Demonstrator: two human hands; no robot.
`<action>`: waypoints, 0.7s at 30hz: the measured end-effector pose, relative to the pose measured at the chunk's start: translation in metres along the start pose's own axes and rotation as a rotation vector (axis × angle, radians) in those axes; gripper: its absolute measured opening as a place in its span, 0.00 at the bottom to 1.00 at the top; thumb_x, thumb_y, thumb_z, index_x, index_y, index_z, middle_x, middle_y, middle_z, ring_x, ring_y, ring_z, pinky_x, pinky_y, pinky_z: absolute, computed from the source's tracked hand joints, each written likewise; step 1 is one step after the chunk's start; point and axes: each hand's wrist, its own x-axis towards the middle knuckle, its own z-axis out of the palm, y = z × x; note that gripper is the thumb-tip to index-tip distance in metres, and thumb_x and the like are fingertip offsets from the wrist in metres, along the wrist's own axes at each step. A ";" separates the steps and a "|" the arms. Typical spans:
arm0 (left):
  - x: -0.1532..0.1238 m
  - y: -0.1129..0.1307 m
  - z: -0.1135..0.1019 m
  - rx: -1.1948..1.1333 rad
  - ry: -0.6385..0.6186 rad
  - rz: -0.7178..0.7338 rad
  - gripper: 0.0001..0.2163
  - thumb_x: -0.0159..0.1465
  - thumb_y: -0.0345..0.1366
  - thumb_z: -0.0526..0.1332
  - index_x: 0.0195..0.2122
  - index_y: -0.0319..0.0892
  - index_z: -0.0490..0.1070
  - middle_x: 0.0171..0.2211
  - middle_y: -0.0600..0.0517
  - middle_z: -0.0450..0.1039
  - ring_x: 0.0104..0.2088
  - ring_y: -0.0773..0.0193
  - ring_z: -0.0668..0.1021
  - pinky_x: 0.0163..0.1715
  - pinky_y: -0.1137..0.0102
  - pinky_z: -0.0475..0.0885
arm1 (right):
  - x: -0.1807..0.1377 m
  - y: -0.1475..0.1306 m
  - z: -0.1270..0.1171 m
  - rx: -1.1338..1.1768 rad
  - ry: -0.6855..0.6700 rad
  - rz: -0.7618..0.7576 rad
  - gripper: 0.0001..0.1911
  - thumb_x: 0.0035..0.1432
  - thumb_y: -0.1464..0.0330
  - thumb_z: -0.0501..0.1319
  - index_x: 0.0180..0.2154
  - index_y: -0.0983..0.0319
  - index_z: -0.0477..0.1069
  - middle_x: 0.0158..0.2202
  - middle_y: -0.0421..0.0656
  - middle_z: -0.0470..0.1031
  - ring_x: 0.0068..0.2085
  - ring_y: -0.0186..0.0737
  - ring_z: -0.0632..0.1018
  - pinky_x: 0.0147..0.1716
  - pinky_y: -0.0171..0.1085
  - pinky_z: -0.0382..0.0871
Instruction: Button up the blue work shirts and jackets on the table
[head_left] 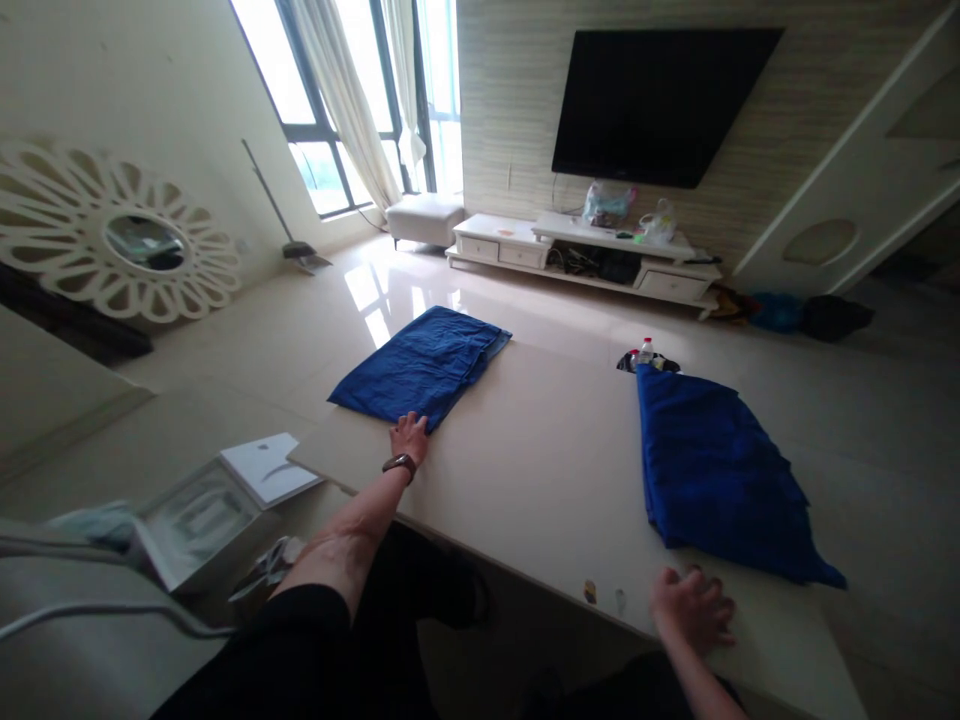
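Note:
A folded blue cloth (pixel 424 362) lies flat on the left part of the pale table (pixel 555 470). My left hand (pixel 409 438) rests palm down at its near edge, fingertips on the fabric and fingers apart. On the right part of the table is a second folded blue cloth (pixel 720 460), layered and uneven along its right side, with one corner jutting out. Just short of its near edge is my right hand (pixel 694 607), slightly blurred, its fingers bent and apart with nothing in them.
Two small marks, one being a brown-yellow patch (pixel 590 591), show near the table's front edge. Bottles with red caps (pixel 646 350) stand beyond the right cloth. An open white box (pixel 202 520) sits at left. Farther off are a low TV cabinet (pixel 499 240) and a dustpan (pixel 307 258).

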 end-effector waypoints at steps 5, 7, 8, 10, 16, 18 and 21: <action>0.053 0.027 -0.059 -0.144 0.142 -0.012 0.13 0.69 0.30 0.52 0.41 0.41 0.77 0.44 0.40 0.77 0.53 0.52 0.75 0.58 0.56 0.67 | 0.003 0.004 0.001 -0.033 -0.018 -0.005 0.23 0.64 0.56 0.49 0.50 0.57 0.75 0.58 0.61 0.71 0.62 0.72 0.70 0.50 0.73 0.64; 0.080 0.045 -0.115 -0.250 0.319 -0.076 0.15 0.72 0.30 0.47 0.46 0.37 0.74 0.45 0.40 0.76 0.50 0.54 0.75 0.56 0.58 0.69 | 0.004 0.006 0.003 -0.032 -0.020 -0.005 0.22 0.63 0.56 0.49 0.49 0.55 0.75 0.58 0.60 0.72 0.61 0.72 0.70 0.49 0.74 0.65; 0.091 0.055 -0.148 -0.466 0.573 -0.176 0.14 0.72 0.29 0.47 0.45 0.36 0.74 0.43 0.40 0.76 0.48 0.55 0.76 0.55 0.59 0.70 | 0.005 0.007 0.004 -0.027 -0.018 -0.003 0.21 0.62 0.56 0.50 0.48 0.54 0.76 0.57 0.60 0.72 0.61 0.73 0.71 0.48 0.74 0.65; 0.100 0.074 -0.220 -0.571 0.791 -0.188 0.15 0.74 0.29 0.44 0.47 0.37 0.70 0.45 0.43 0.74 0.47 0.59 0.75 0.54 0.63 0.71 | 0.006 0.008 0.006 -0.014 -0.009 0.008 0.20 0.61 0.56 0.51 0.46 0.54 0.76 0.55 0.60 0.74 0.60 0.73 0.72 0.47 0.73 0.65; -0.024 0.117 -0.332 -0.797 1.176 0.377 0.11 0.75 0.38 0.51 0.36 0.43 0.68 0.30 0.54 0.68 0.35 0.66 0.75 0.42 0.69 0.73 | 0.015 0.006 -0.005 0.094 -0.069 0.031 0.26 0.57 0.51 0.50 0.44 0.58 0.77 0.58 0.62 0.72 0.61 0.76 0.70 0.49 0.75 0.62; -0.097 0.124 -0.314 -0.816 1.075 0.540 0.09 0.73 0.37 0.55 0.36 0.42 0.69 0.29 0.55 0.69 0.31 0.67 0.75 0.37 0.72 0.72 | 0.010 -0.001 -0.024 0.220 -0.155 0.019 0.26 0.52 0.48 0.52 0.40 0.56 0.78 0.57 0.61 0.73 0.62 0.78 0.69 0.50 0.76 0.61; -0.204 0.129 -0.249 -0.850 0.811 0.737 0.05 0.70 0.30 0.57 0.39 0.42 0.72 0.30 0.53 0.74 0.31 0.67 0.76 0.35 0.73 0.71 | -0.026 -0.022 -0.067 0.628 -0.464 -0.090 0.26 0.45 0.44 0.58 0.34 0.56 0.79 0.50 0.55 0.78 0.61 0.75 0.71 0.57 0.70 0.62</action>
